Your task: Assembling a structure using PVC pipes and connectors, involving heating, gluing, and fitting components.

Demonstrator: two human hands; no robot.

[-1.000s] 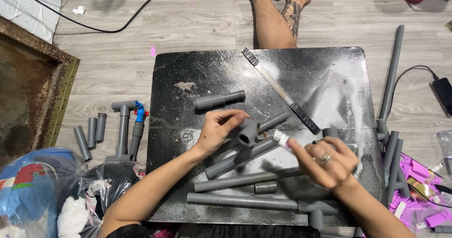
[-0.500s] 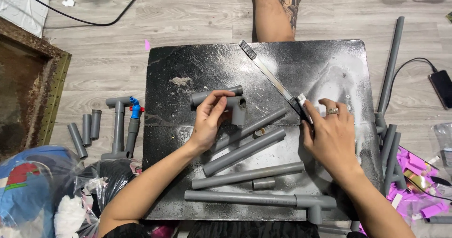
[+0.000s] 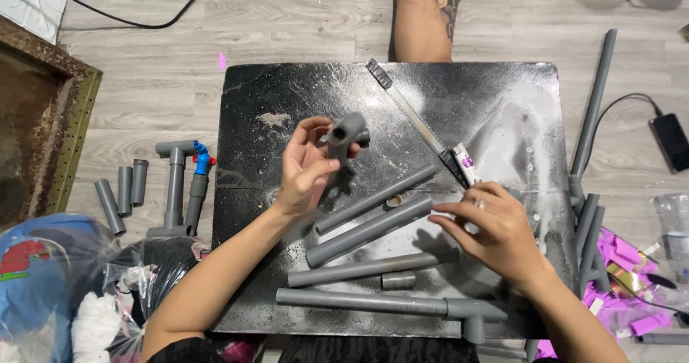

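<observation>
Now my left hand [image 3: 305, 169] clamps the grey pipe fitting [image 3: 346, 135] — above the longest loose pipe [image 3: 373, 230]; right hand [image 3: 495, 230] hovers nearer, fingers apart.

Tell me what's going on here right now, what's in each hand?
A person sits on the floor at a dusty black board strewn with grey pipes. The left hand holds a grey pipe fitting up above the board. The right hand is spread low over the board, at the end of one grey pipe, beside a small white tube and a hacksaw blade.

four long grey pipes [image 3: 373, 199] lie on one black board [image 3: 287, 90].
</observation>
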